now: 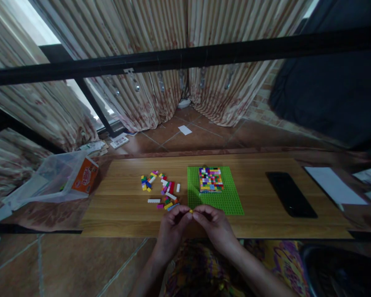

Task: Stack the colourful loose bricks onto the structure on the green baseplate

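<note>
My left hand (173,225) and my right hand (214,225) meet at the front edge of the green baseplate (231,198). Between their fingertips they pinch a small yellow toy brick (191,211), mostly covered by the fingers. On the baseplate's upper part stands a square block of many-coloured bricks (210,180). Left of the baseplate lie loose bricks in several colours, among them a white brick (153,201), a red brick (171,187) and a yellow brick (168,205) close to my left hand.
A wooden table (120,177) carries all this. To the right lies a black phone-like slab (292,194), with a white sheet (335,185) beyond it. A clear plastic bin (62,175) with an orange label sits at the left end. A dark rail (173,59) crosses above.
</note>
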A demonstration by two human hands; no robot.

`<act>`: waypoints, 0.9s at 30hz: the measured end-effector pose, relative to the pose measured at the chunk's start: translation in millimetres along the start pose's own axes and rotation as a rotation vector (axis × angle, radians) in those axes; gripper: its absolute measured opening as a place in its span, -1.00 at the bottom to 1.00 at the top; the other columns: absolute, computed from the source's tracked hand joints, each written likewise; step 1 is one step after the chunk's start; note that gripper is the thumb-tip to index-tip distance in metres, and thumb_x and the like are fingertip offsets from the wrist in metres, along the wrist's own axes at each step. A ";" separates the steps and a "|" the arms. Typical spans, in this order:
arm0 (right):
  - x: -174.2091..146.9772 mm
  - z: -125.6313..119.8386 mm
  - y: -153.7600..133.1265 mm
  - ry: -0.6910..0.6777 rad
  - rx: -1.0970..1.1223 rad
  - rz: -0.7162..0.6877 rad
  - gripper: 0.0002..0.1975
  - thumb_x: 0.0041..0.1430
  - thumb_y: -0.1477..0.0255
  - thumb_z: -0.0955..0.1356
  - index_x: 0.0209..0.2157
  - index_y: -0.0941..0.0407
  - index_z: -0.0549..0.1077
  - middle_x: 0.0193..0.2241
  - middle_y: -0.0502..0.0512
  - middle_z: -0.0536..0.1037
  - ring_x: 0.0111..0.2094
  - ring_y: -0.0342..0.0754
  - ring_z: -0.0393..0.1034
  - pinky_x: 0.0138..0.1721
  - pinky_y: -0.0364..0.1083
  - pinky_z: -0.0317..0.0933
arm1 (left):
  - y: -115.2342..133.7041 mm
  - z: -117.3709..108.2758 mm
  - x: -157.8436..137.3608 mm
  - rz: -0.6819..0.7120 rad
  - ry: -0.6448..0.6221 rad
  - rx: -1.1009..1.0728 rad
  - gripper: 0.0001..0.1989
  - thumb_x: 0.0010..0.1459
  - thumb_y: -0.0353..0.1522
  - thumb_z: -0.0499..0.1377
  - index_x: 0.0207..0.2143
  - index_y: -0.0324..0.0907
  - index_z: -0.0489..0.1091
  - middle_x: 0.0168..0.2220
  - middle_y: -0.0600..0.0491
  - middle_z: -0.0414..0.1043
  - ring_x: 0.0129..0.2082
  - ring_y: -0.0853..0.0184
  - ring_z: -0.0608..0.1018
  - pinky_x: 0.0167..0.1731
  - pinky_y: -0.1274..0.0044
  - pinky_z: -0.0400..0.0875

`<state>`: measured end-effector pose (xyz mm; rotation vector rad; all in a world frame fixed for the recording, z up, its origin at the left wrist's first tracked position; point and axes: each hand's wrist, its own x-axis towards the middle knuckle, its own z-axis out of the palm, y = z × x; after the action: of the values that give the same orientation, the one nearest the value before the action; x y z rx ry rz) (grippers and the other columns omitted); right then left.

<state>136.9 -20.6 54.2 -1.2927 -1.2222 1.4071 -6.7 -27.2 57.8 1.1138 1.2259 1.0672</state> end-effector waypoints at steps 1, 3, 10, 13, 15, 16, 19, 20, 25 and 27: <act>-0.5 -1.2 0.1 -0.002 -0.006 -0.001 -0.81 0.08 0.29 0.38 -0.49 0.11 0.51 -0.53 -0.02 0.51 -0.44 -0.11 0.33 -0.35 -0.13 0.17 | -1.1 1.6 -0.3 -0.008 -0.017 -0.009 -0.83 0.10 -0.28 0.24 -0.37 -0.22 0.43 -0.46 0.09 0.38 -0.41 0.41 0.41 -0.35 0.58 0.33; -1.6 -3.6 1.2 -0.003 -0.003 0.002 -0.81 0.08 0.29 0.38 -0.50 0.11 0.51 -0.53 -0.01 0.51 -0.44 -0.11 0.34 -0.35 -0.13 0.17 | -4.6 4.8 -1.1 -0.003 -0.025 -0.024 -0.83 0.10 -0.28 0.24 -0.40 -0.22 0.41 -0.48 0.11 0.34 -0.43 0.42 0.38 -0.37 0.59 0.30; -8.2 -9.0 7.6 0.009 0.104 0.081 -0.73 0.00 0.20 0.42 -0.51 0.14 0.51 -0.56 -0.01 0.47 -0.47 -0.12 0.29 -0.38 -0.13 0.15 | -13.1 9.0 -2.6 -0.013 -0.068 -0.093 -0.82 0.09 -0.28 0.25 -0.37 -0.23 0.41 -0.46 0.10 0.36 -0.40 0.41 0.39 -0.33 0.58 0.30; -9.5 -10.4 7.7 -0.011 0.157 0.116 -0.71 0.00 0.18 0.43 -0.49 0.14 0.52 -0.56 0.00 0.48 -0.48 -0.13 0.28 -0.40 -0.13 0.15 | -9.4 8.8 -1.9 -0.036 -0.089 -0.121 -0.81 0.09 -0.27 0.25 -0.37 -0.24 0.41 -0.47 0.09 0.38 -0.41 0.40 0.40 -0.35 0.57 0.30; -6.3 -14.8 7.2 0.015 0.161 0.104 -0.74 -0.01 0.20 0.44 -0.47 0.12 0.55 -0.53 0.02 0.52 -0.46 -0.11 0.32 -0.37 -0.12 0.18 | -8.7 7.6 -0.7 -0.030 -0.083 -0.119 -0.80 0.10 -0.26 0.24 -0.38 -0.23 0.41 -0.48 0.09 0.37 -0.42 0.41 0.39 -0.36 0.58 0.29; -2.8 -19.1 6.8 0.043 0.145 0.081 -0.76 -0.01 0.21 0.45 -0.45 0.11 0.56 -0.50 0.02 0.54 -0.44 -0.10 0.34 -0.34 -0.11 0.20 | -10.0 6.4 0.0 -0.019 -0.074 -0.106 -0.80 0.11 -0.26 0.23 -0.37 -0.23 0.41 -0.48 0.09 0.37 -0.42 0.41 0.39 -0.36 0.59 0.28; 14.8 -41.0 4.3 0.176 0.024 -0.073 -0.82 -0.02 0.24 0.45 -0.43 0.06 0.58 -0.44 0.03 0.57 -0.36 -0.06 0.40 -0.25 -0.07 0.24 | -21.8 0.5 1.4 0.025 -0.033 -0.026 -0.82 0.14 -0.26 0.21 -0.35 -0.22 0.41 -0.47 0.11 0.33 -0.42 0.42 0.36 -0.36 0.60 0.25; 22.6 -50.6 2.8 0.235 -0.032 -0.146 -0.83 -0.01 0.25 0.45 -0.44 0.05 0.59 -0.42 0.04 0.57 -0.33 -0.04 0.41 -0.22 -0.05 0.24 | -27.6 -1.8 1.4 0.038 -0.020 0.001 -0.82 0.14 -0.26 0.20 -0.35 -0.21 0.41 -0.46 0.11 0.32 -0.41 0.42 0.35 -0.37 0.61 0.25; 64.0 -91.6 -7.7 0.390 -0.323 -0.346 -0.83 -0.01 0.23 0.44 -0.45 0.02 0.59 -0.36 0.07 0.55 -0.28 0.01 0.41 -0.25 -0.01 0.24 | -50.3 -8.4 0.3 0.065 0.005 0.111 -0.83 0.18 -0.26 0.16 -0.33 -0.20 0.38 -0.44 0.10 0.30 -0.42 0.41 0.33 -0.40 0.61 0.24; 78.5 -97.2 -10.3 0.387 -0.377 -0.377 -0.81 0.00 0.21 0.43 -0.44 0.02 0.59 -0.32 0.08 0.54 -0.23 0.03 0.41 -0.23 0.00 0.25 | -51.2 -8.8 0.6 0.086 0.001 0.158 -0.83 0.19 -0.26 0.15 -0.32 -0.20 0.39 -0.42 0.09 0.32 -0.40 0.40 0.35 -0.38 0.60 0.26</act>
<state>224.7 69.0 52.1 -1.4104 -1.4049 0.6400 -14.9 -33.7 6.9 1.2972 1.2900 1.0487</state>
